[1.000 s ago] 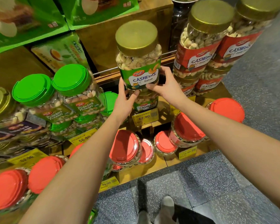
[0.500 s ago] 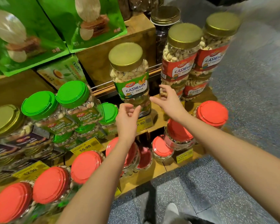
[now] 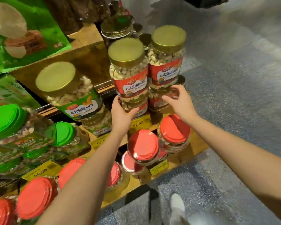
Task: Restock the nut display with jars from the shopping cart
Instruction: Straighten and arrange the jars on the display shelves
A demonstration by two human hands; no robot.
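Note:
A green-label cashew jar (image 3: 75, 96) with a gold lid stands free on top of another jar on the wooden display shelf (image 3: 154, 122). To its right are two stacks of red-label cashew jars, the left stack (image 3: 130, 75) and the right stack (image 3: 165, 65). My left hand (image 3: 122, 114) cups the lower jar of the left red stack (image 3: 136, 103), fingers round its left side and thumb across its front. My right hand (image 3: 180, 101) hovers with spread fingers at the lower jar of the right red stack (image 3: 157, 101). The shopping cart is out of view.
Green-lidded pistachio jars (image 3: 8, 120) fill the shelf at left. Red-lidded jars (image 3: 143, 143) crowd the lower tier. Green snack bags (image 3: 23, 30) hang above. Yellow price tags (image 3: 138, 123) line the shelf edges. Grey speckled floor (image 3: 234, 111) lies to the right, my shoe (image 3: 177, 203) below.
Both hands let go of the green-label cashew jar, which stays stacked, and moved right to the red-label stacks. The view swung right with them.

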